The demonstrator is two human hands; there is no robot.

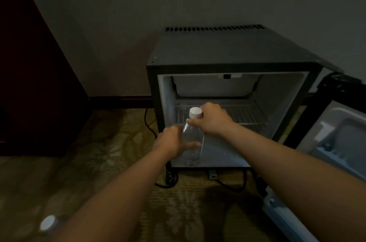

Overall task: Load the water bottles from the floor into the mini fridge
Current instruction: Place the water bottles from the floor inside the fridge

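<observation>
A clear water bottle [193, 139] with a white cap stands upright at the front left of the mini fridge [227, 51] floor. My left hand [172, 140] wraps the bottle's body from the left. My right hand [213, 118] grips its neck just below the cap. The fridge's wire shelf [243, 113] is bare. Another bottle's white cap [47, 222] shows on the carpet at the lower left, its body mostly hidden by my left forearm.
The fridge door [336, 137] hangs open to the right. A black power cord [148, 123] trails down the fridge's left side and under it. Dark wooden furniture [29, 83] stands on the left. Patterned carpet [111, 142] covers the floor.
</observation>
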